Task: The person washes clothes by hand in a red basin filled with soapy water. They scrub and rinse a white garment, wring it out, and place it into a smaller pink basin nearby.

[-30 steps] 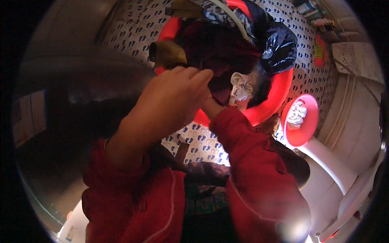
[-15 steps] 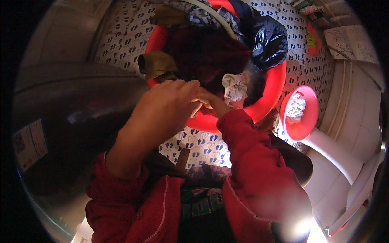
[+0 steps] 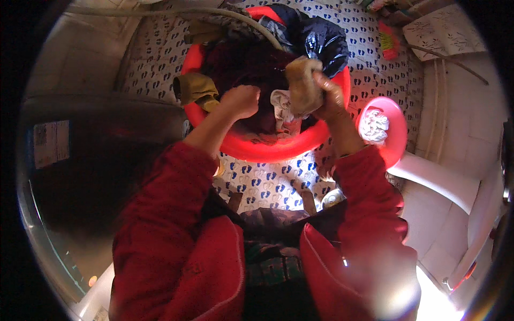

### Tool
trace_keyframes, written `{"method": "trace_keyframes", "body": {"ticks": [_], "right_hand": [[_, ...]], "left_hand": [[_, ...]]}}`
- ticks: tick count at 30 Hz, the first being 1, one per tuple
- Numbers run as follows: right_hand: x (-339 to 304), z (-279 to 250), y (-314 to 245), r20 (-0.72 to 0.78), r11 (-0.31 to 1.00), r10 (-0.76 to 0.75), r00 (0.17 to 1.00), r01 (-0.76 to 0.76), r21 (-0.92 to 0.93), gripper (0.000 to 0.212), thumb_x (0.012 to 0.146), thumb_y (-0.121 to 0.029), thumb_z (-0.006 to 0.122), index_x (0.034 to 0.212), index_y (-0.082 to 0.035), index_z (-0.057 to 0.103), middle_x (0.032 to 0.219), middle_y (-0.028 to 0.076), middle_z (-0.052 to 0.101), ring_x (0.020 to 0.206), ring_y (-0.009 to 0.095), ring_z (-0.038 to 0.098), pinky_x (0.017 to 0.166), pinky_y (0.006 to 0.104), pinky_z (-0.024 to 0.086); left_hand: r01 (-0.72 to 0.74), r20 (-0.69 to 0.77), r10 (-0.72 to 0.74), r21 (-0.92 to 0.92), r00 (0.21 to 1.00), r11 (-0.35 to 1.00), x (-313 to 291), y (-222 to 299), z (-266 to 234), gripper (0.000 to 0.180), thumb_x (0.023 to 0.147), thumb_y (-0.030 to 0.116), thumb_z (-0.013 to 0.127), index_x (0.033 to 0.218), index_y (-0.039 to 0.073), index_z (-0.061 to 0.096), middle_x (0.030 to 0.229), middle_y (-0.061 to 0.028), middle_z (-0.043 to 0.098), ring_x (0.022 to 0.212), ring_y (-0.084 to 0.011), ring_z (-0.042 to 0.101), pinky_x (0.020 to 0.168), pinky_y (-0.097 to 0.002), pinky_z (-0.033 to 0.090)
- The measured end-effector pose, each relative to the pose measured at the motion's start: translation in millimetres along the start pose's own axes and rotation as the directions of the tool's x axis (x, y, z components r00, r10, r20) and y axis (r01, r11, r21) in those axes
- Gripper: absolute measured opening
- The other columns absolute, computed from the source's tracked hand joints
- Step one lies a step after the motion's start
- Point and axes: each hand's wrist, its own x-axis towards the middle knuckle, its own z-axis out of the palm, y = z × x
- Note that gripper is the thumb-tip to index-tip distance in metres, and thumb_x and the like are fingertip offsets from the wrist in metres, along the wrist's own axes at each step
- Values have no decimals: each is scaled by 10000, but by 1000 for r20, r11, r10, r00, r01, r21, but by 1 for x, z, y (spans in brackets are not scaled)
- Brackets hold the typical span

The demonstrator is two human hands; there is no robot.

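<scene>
A wide red tub (image 3: 262,154) stands in front of me, heaped with wet-looking dark red fabric (image 3: 241,67). My right hand (image 3: 333,101) grips a thick, folded tan cloth (image 3: 304,88) above the tub's right side; its exact kind does not show. Over the near left part of the tub, my left hand (image 3: 241,101) is closed in a fist, back toward me, and its palm side is hidden. Between the hands lies a crumpled whitish cloth (image 3: 280,106). An olive cloth (image 3: 195,90) drapes over the left rim, beside my left hand.
A black plastic bag (image 3: 324,45) covers the far right rim. A pale hose (image 3: 225,12) runs into the tub. To the right, a small red basin (image 3: 396,125) holds white cloth (image 3: 373,127), beside a white pipe (image 3: 439,179). A dark appliance (image 3: 107,144) stands left.
My hands, close together over the near rim before, have moved apart. The right one has lifted to the right with the tan cloth. The view has shifted slightly.
</scene>
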Motion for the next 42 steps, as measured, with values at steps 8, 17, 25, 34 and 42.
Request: {"method": "trace_keyframes", "body": {"ticks": [8, 17, 25, 34, 42], "right_hand": [[-73, 92, -33, -122, 941, -250, 960, 212, -262, 514, 945, -296, 699, 1361, -24, 568, 1214, 111, 683, 1076, 253, 680, 956, 389, 551], [-36, 91, -12, -98, 975, -186, 978, 171, -143, 476, 920, -253, 718, 1321, -29, 591, 1203, 118, 686, 1107, 267, 669, 996, 406, 526], [-90, 24, -21, -221, 980, -84, 972, 41, -195, 548, 872, -246, 750, 1339, -29, 560, 1237, 130, 665, 1115, 291, 645, 1008, 448, 517], [-101, 56, 23, 18, 996, -39, 999, 40, -74, 497, 858, -230, 759, 1276, -30, 579, 1125, 125, 691, 1013, 290, 697, 939, 451, 569], [-86, 73, 55, 28, 993, 47, 998, -44, -107, 473, 846, -167, 773, 1262, -14, 608, 1169, 148, 691, 1019, 291, 708, 931, 429, 591]], "left_hand": [[295, -70, -358, -432, 931, 852, 59, -24, 185, 381, 830, 381, 727, 960, 23, 753, 986, -224, 742, 985, -406, 715, 847, -492, 563], [200, -67, -414, -798, 908, 568, 93, -120, 221, 304, 878, 267, 598, 976, 28, 759, 991, -197, 748, 999, -366, 716, 897, -461, 561], [-18, -120, 128, -797, 985, -604, 18, 77, -2, 295, 944, 169, 509, 1128, -19, 643, 1134, -166, 691, 1086, -318, 654, 1003, -454, 495], [-269, -413, 188, -814, 891, -514, -89, 101, -146, 380, 1044, 252, 442, 1282, -5, 591, 1242, -154, 675, 1172, -298, 630, 1069, -455, 452], [-58, -338, 307, -752, 890, -657, -57, 54, -96, 482, 1105, 299, 379, 1373, -82, 503, 1323, -199, 613, 1248, -345, 580, 1101, -489, 449]]}}
